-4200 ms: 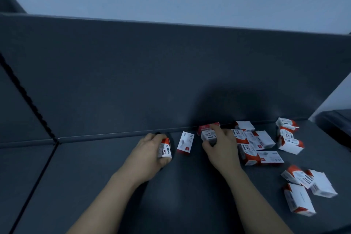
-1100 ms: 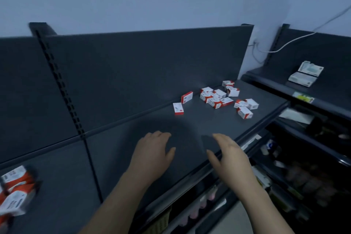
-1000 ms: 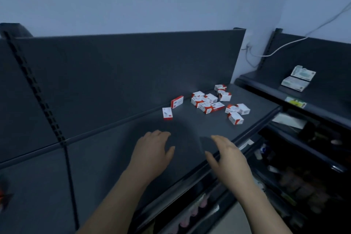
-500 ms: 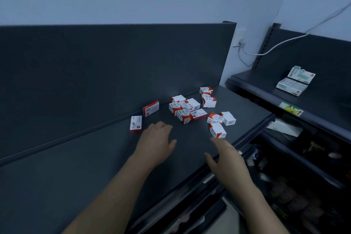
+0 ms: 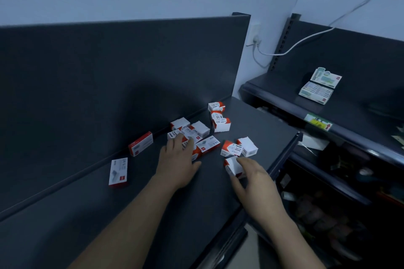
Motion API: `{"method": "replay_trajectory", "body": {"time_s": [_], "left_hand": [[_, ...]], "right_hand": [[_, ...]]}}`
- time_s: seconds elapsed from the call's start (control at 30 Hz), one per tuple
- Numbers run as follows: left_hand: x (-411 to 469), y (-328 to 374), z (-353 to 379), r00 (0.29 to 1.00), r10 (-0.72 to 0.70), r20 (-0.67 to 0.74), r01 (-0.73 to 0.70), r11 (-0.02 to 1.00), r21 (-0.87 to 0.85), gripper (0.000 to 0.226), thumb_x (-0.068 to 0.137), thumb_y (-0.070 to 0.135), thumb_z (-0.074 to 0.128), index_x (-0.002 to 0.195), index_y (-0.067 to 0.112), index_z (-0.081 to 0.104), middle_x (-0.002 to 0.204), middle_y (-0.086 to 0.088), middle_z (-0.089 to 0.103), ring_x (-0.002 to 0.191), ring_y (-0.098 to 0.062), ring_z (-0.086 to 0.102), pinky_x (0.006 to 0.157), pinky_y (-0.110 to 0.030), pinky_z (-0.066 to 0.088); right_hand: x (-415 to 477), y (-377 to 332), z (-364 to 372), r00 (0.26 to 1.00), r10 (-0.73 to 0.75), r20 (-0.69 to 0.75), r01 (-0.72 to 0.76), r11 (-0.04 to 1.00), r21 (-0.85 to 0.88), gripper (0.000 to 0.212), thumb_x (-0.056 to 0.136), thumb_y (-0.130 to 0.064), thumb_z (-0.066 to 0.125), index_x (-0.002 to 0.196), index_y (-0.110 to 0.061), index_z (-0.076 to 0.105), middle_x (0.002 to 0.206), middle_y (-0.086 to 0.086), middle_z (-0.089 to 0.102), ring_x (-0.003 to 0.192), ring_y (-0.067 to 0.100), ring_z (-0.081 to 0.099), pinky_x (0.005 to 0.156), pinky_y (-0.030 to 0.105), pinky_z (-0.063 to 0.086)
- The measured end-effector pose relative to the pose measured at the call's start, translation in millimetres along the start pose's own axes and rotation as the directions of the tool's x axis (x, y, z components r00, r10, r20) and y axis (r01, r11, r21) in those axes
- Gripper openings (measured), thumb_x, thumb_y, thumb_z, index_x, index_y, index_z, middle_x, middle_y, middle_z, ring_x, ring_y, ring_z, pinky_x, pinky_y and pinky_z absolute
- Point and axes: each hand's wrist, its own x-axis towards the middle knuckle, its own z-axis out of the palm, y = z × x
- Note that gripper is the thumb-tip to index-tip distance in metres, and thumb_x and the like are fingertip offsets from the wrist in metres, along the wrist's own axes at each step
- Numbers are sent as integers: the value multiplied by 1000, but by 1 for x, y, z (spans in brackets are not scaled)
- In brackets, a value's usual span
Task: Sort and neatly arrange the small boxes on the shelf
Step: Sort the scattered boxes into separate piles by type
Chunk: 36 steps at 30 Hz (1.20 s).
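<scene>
The right hand (image 5: 255, 183) has its grip closed round one small box (image 5: 232, 166). The thumb is at the box's near end and the fingers curl over its far side. The box sits close to the front edge of the shelf (image 5: 196, 214). The left hand (image 5: 178, 159) has no grip on anything. Its fingers (image 5: 179, 141) lie nearly straight, resting on the near side of a loose cluster of boxes (image 5: 197, 134) in the middle of the shelf.

Just beyond the held box, a pair of boxes (image 5: 239, 148) lie touching each other. Further back, three more boxes (image 5: 219, 117) are bunched near the back panel (image 5: 109, 83). Left of the left hand, a red-and-white box (image 5: 141, 143) stands on its long edge against the panel. A flat box (image 5: 118, 172) lies apart from it, nearer the front.

To the right, on a neighbouring shelf unit (image 5: 349, 113), there are green-and-white packets (image 5: 319, 85). A white cable (image 5: 306, 40) runs along the wall above them.
</scene>
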Motion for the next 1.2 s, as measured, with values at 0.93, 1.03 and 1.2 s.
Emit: {"method": "replay_trajectory", "body": {"time_s": [0.93, 1.03, 1.2], "left_hand": [[-163, -21, -1, 887, -365, -285, 209, 865, -457, 66, 84, 35, 65, 142, 26, 37, 135, 8, 44, 125, -12, 43, 101, -23, 37], [-202, -20, -1, 834, -449, -320, 259, 832, -491, 62, 82, 34, 67, 138, 30, 40, 122, 12, 46, 115, -11, 48, 95, -25, 42], [-269, -31, -1, 735, -589, -335, 391, 773, -500, 66, 83, 36, 67, 141, 25, 38, 127, 10, 46, 119, -11, 47, 100, -26, 40]], "right_hand": [[-20, -38, 24, 937, -285, 200, 171, 877, 449, 36, 99, -21, 43, 129, -38, 51, 120, -8, 43, 94, -2, 52, 82, 5, 38], [-38, -54, 34, 926, -294, 238, 139, 849, 509, 28, 99, -28, 42, 121, -39, 55, 118, -6, 45, 85, 12, 60, 81, 22, 49], [-69, -93, 44, 867, -377, 325, 121, 793, 597, 16, 96, -34, 48, 103, -30, 62, 90, -3, 60, 69, 11, 61, 68, 27, 50]]}}
